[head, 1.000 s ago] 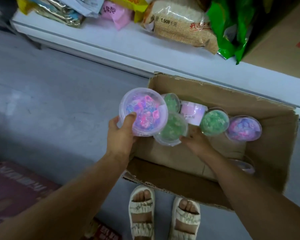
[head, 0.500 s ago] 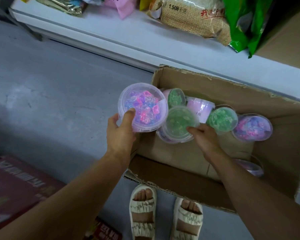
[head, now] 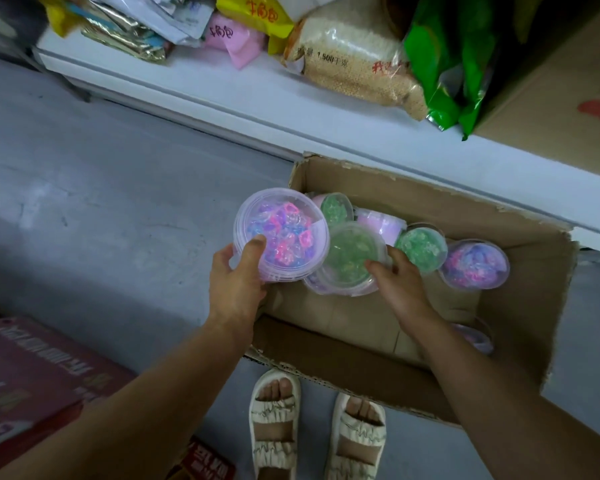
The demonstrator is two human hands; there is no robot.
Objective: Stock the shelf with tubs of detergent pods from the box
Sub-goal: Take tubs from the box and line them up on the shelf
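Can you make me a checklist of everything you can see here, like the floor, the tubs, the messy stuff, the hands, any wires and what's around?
Surface: grey floor, scuffed.
Job's things: open cardboard box on the floor; pink-and-blue tub held over the box's left edge; green tub above the box; more green, pink and purple tubs inside.
Clutter: red carton on the floor.
Grippers: left hand grips the pink-and-blue tub; right hand grips the green tub.
Cables: nothing seen.
Surroundings: white shelf with rice bag, green bags, other packets; sandalled feet.

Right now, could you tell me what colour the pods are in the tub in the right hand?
Green, seen through its clear lid in the head view.
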